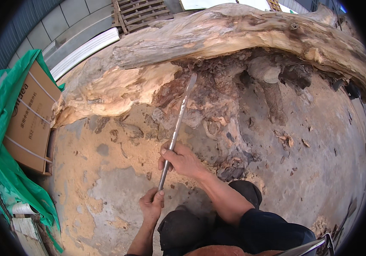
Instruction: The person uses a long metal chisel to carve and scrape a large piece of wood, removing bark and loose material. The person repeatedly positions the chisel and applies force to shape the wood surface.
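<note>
A long metal pry bar (pixel 178 121) with a flattened tip slants up and away from me. Both hands grip it: my left hand (pixel 151 204) is closed round its near end, and my right hand (pixel 180 160) wraps it farther up the shaft. The tip lies over the dark, crumbly hollow of a large tree trunk (pixel 119 87) with roots. I cannot tell whether the tip touches the wood. A gnarled, rough root (pixel 223 123) runs from that hollow down toward my knees.
A big brown cardboard box (pixel 31 111) under a green tarp (pixel 3 158) stands at the left. Sawdust (pixel 76 179) and wood chips lie on the concrete floor (pixel 302 170). Wooden pallets (pixel 142 15) stand behind the trunk. A smooth thick limb (pixel 234 32) spans the far side.
</note>
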`<move>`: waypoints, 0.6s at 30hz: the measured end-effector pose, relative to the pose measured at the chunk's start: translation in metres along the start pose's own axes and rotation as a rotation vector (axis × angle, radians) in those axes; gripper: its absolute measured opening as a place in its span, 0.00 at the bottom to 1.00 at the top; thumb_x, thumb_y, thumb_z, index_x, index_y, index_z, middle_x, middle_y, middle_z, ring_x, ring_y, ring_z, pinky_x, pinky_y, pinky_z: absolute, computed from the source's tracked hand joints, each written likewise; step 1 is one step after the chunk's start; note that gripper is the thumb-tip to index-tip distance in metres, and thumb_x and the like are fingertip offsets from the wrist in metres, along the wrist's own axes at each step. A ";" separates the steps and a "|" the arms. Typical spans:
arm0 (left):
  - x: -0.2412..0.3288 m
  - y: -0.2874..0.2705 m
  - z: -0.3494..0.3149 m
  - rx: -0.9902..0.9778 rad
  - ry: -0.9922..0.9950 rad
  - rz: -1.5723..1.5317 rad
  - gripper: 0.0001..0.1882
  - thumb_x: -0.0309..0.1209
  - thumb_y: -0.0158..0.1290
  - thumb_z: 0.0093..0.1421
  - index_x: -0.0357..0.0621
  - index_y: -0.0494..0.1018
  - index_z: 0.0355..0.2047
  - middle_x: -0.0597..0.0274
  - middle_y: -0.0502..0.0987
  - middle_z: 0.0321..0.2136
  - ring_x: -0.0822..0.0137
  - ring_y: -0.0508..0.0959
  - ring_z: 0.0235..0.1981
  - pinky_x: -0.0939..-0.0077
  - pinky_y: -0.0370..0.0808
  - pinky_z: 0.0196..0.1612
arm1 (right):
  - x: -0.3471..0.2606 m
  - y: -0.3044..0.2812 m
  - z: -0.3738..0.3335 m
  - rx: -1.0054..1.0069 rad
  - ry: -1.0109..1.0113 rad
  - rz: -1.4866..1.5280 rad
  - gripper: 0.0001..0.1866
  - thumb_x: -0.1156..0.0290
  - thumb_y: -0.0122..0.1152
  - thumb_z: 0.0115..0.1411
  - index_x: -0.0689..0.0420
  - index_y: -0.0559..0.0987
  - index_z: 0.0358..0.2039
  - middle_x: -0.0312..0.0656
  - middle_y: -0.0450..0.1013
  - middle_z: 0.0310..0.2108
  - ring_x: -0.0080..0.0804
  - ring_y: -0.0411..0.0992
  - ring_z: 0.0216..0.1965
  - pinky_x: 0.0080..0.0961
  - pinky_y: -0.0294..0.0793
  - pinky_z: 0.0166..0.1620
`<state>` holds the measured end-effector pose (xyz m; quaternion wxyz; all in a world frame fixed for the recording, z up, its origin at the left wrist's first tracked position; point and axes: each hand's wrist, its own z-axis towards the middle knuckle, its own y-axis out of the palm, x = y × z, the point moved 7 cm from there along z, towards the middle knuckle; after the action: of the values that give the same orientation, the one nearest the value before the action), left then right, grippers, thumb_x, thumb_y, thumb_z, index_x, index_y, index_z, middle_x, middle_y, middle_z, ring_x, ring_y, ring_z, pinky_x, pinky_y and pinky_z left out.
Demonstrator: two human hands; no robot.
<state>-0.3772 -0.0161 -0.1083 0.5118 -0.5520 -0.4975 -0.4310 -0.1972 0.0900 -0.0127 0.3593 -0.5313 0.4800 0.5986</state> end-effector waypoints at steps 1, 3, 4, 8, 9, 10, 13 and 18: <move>0.003 0.004 0.000 -0.085 -0.071 -0.111 0.19 0.39 0.57 0.68 0.30 0.78 0.39 0.64 0.71 0.15 0.75 0.68 0.15 0.78 0.63 0.19 | -0.005 -0.004 -0.003 -0.047 -0.029 -0.010 0.13 0.60 0.50 0.72 0.58 0.72 0.38 0.38 0.78 0.26 0.20 0.70 0.26 0.22 0.70 0.31; 0.012 0.004 -0.005 -0.248 -0.213 -0.315 0.19 0.39 0.59 0.67 0.29 0.79 0.41 0.62 0.71 0.15 0.73 0.68 0.15 0.77 0.63 0.18 | -0.013 -0.001 -0.007 -0.089 -0.078 0.019 0.13 0.60 0.50 0.72 0.57 0.72 0.39 0.39 0.78 0.26 0.21 0.70 0.26 0.22 0.70 0.31; 0.017 -0.001 -0.009 -0.185 -0.190 -0.276 0.20 0.39 0.59 0.67 0.29 0.79 0.41 0.62 0.71 0.15 0.73 0.68 0.15 0.77 0.63 0.18 | -0.017 0.001 -0.009 -0.110 -0.102 0.033 0.13 0.60 0.50 0.72 0.57 0.72 0.39 0.39 0.78 0.26 0.21 0.71 0.26 0.22 0.70 0.31; 0.048 -0.014 -0.028 0.077 -0.084 -0.097 0.17 0.35 0.60 0.66 0.29 0.80 0.41 0.63 0.74 0.19 0.75 0.69 0.17 0.79 0.64 0.20 | -0.035 0.002 -0.002 -0.070 -0.139 -0.013 0.16 0.57 0.50 0.72 0.58 0.71 0.38 0.40 0.79 0.25 0.21 0.72 0.26 0.23 0.71 0.31; 0.055 -0.019 -0.031 0.150 -0.076 -0.055 0.16 0.35 0.60 0.65 0.29 0.81 0.41 0.63 0.74 0.19 0.75 0.69 0.17 0.79 0.64 0.20 | -0.042 0.004 0.000 -0.074 -0.147 -0.004 0.18 0.55 0.51 0.72 0.58 0.70 0.39 0.39 0.78 0.25 0.22 0.72 0.26 0.23 0.71 0.31; 0.064 -0.025 -0.035 0.225 -0.067 -0.013 0.15 0.34 0.61 0.65 0.30 0.81 0.40 0.63 0.74 0.19 0.76 0.69 0.17 0.79 0.65 0.20 | -0.047 0.005 0.003 -0.078 -0.156 0.006 0.19 0.53 0.51 0.72 0.59 0.70 0.39 0.39 0.78 0.24 0.22 0.72 0.25 0.23 0.71 0.30; 0.095 -0.026 -0.025 0.294 0.105 0.212 0.11 0.29 0.61 0.65 0.32 0.81 0.41 0.64 0.76 0.23 0.75 0.71 0.21 0.79 0.67 0.24 | -0.049 -0.010 0.031 -0.131 -0.204 0.158 0.23 0.49 0.50 0.72 0.60 0.71 0.37 0.40 0.78 0.23 0.23 0.73 0.23 0.24 0.72 0.28; 0.148 -0.020 -0.017 0.336 0.457 0.574 0.08 0.22 0.60 0.63 0.32 0.80 0.42 0.58 0.74 0.22 0.71 0.73 0.22 0.74 0.67 0.25 | -0.062 -0.039 0.030 0.153 -0.161 -0.374 0.24 0.47 0.57 0.68 0.60 0.73 0.34 0.41 0.76 0.19 0.33 0.72 0.17 0.30 0.72 0.24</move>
<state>-0.3771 -0.0173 0.0416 0.7919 -0.4673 -0.2600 -0.2948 -0.1580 0.1352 0.0401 0.5403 -0.5328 0.3871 0.5238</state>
